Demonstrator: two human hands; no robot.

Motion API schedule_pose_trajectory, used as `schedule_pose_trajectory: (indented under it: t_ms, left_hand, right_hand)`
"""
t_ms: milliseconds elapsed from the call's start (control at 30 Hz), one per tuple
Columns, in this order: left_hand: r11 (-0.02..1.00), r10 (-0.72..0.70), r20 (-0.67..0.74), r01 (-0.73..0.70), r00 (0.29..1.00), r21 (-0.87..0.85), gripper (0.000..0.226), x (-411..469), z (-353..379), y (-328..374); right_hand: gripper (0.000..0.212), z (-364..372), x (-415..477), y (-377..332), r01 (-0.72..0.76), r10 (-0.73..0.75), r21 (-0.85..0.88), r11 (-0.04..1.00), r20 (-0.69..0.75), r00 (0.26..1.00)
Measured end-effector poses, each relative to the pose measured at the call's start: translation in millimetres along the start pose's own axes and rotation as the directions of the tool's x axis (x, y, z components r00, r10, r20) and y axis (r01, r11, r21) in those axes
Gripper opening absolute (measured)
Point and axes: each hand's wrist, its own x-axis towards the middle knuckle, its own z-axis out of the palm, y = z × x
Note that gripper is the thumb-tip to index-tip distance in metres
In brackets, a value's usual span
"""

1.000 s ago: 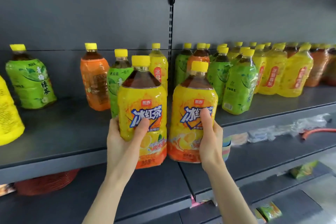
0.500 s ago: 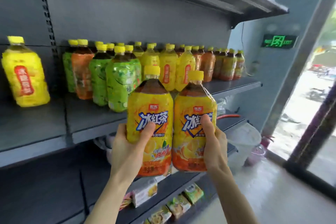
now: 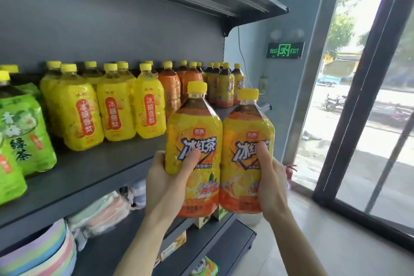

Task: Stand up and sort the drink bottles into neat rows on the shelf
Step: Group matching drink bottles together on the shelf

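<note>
Shelf (image 3: 94, 177) behind: left bottle (image 3: 193, 132) clamped in left fingers (image 3: 190, 160), right bottle (image 3: 246, 132) in right fingers (image 3: 262, 154), bottles touching.

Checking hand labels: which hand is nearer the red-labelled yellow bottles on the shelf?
Left. The left hand is below and right of the yellow bottles; the right hand is farther right, past both held iced-tea bottles.
</note>
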Motion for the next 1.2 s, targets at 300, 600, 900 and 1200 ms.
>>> schedule_pose_trajectory:
  t_ms: [300,600,900,1200]
  left_hand:
    - [0.996,0.005,0.046,-0.001,0.999,-0.093,0.063,140.1,110.9,-54.0]
    - [0.991,0.018,0.042,-0.012,0.999,-0.132,0.055,244.6,210.6,-100.7]
    - [0.999,0.048,-0.208,-0.052,0.977,-0.014,0.06,326.8,291.5,-142.1]
    - [0.988,0.114,-0.399,-0.063,0.91,0.139,0.049,375.2,307.0,-169.8]
  right_hand:
    - [0.076,-14.7,171.3,37.9,-0.001,-0.006,-0.071,0.997,-0.091,0.996]
    - [0.07,-34.8,323.6,76.8,0.001,-0.01,-0.075,0.997,-0.117,0.993]
    - [0.081,-45.7,473.5,104.1,0.033,-0.029,-0.041,0.999,0.113,0.993]
    - [0.065,-11.1,567.1,137.6,0.043,-0.055,0.041,0.998,0.363,0.93]
